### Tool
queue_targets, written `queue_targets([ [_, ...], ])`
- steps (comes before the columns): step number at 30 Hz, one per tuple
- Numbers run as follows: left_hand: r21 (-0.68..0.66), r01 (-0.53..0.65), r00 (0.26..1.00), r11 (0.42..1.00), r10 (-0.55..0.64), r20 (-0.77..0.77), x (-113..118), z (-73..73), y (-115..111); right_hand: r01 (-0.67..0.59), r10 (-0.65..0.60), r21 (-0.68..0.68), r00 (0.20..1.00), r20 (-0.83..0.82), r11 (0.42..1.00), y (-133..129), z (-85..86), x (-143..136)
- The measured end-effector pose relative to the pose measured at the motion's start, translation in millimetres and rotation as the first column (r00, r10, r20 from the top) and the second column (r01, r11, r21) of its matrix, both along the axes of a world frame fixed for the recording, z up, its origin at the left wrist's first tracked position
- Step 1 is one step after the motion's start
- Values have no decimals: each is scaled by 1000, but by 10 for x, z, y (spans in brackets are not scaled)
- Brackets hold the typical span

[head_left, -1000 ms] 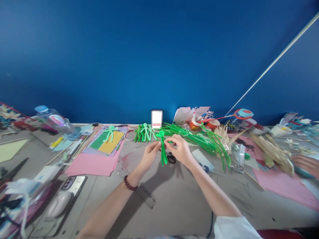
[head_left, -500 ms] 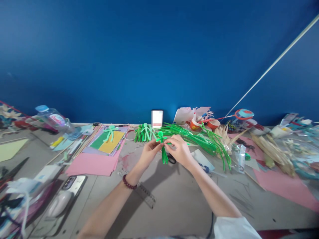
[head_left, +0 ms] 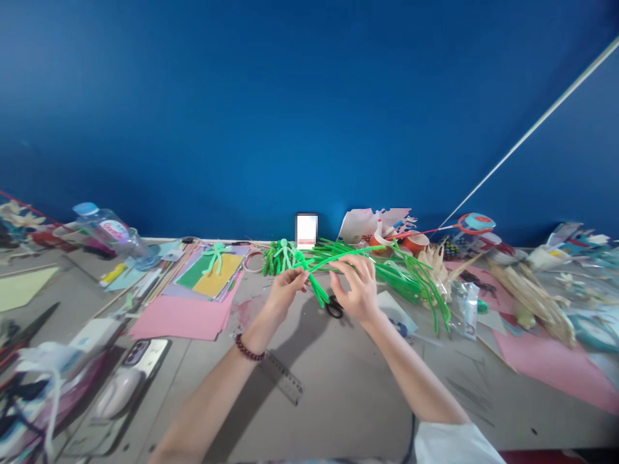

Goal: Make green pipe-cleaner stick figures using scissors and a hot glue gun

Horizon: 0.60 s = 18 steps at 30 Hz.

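Observation:
A bright green pipe-cleaner figure (head_left: pixel 318 290), with a round looped head and bunched strands below, is pinched in my left hand (head_left: pixel 284 291). From it one long green strand stretches up and to the right, past the fingertips of my right hand (head_left: pixel 356 287). That hand's thumb and fingers are apart beside the strand; any contact with it is hard to make out. Behind lie several finished-looking green pipe-cleaner figures (head_left: pixel 284 252) and a heap of loose green pipe cleaners (head_left: pixel 401 283). Black scissor handles (head_left: pixel 334 308) rest under my hands.
At left are pink paper sheets (head_left: pixel 184 320), another green figure (head_left: pixel 213 259) on coloured sheets, a plastic bottle (head_left: pixel 113 232) and a phone (head_left: pixel 145 357). A clear ruler (head_left: pixel 285 380) lies in front. On the right are dried husks (head_left: pixel 536 296), a small tube (head_left: pixel 470 309) and cups (head_left: pixel 416 242).
My right hand has moved slightly right and its fingers have spread away from the figure. A long strand now sticks out to the right, and the figure is tilted.

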State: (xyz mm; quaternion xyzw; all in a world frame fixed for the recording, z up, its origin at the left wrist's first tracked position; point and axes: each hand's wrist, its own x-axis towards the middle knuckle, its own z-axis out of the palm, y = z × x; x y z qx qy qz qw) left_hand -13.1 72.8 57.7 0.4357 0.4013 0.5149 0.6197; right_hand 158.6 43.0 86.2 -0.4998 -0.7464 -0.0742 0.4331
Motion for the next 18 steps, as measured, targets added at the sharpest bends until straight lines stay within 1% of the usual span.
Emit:
queue_targets([
  [1,-9,-19,1000,1000,19,12,-17,-2,15,0,1,-44,1000,10,999,-6,3,10],
  [2,-21,-33,999,999,34,27,-35,-2,30,2,3,-128,999,37,992,-8,1,19],
  [3,-37,-45,998,998,47,43,-53,0,44,16,3,-242,997,81,970,-8,-8,27],
  [4,-57,-56,996,997,60,60,-68,6,55,48,5,-370,990,141,928,-5,-26,34],
  [5,-78,-63,995,995,69,75,-79,14,62,95,14,-492,977,212,865,0,-55,41],
  [6,-97,-68,993,993,77,92,-87,26,65,149,35,-594,957,287,791,6,-95,47],
  [7,-112,-67,991,991,80,109,-91,39,64,199,65,-665,935,349,720,14,-145,53],
  [8,-119,-63,989,991,79,127,-92,54,58,240,91,-709,914,395,663,22,-202,58],
  [9,-116,-57,986,992,74,147,-90,71,49,269,108,-733,900,422,624,30,-263,64],
  [11,-101,-39,981,994,58,185,-83,105,24,287,122,-747,890,440,599,45,-379,73],
  [13,-89,-25,978,996,43,206,-77,136,-4,287,129,-749,887,443,597,58,-464,78],
  [15,-87,-10,975,996,29,220,-77,157,-30,287,133,-750,886,444,596,64,-503,76],
  [18,-114,3,967,993,26,253,-100,155,-68,291,125,-749,887,444,595,48,-491,78],
])
